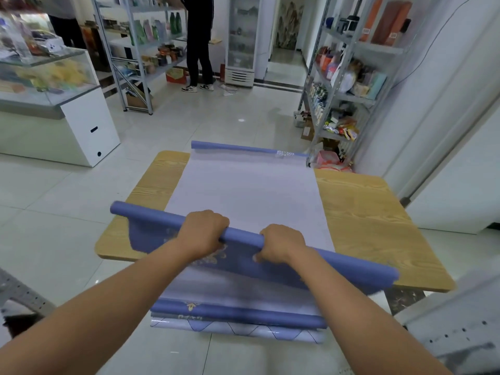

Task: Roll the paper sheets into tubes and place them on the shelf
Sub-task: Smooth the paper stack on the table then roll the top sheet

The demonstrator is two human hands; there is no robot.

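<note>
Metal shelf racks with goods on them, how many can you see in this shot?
2. One rack stands back left beside the standing person; the other rack lines the right wall. Perforated metal at both bottom corners may belong to more racks.

Two hands: left hand (201, 234), right hand (281, 244). One wooden worktop (365, 212). Three paper sheets can be told apart (the near edge of the stack is blurred): one blue tube (151, 215), one pale spread sheet (249, 190), one patterned sheet (238, 331). Two metal racks: left rack (146, 44), right rack (351, 97).
</note>
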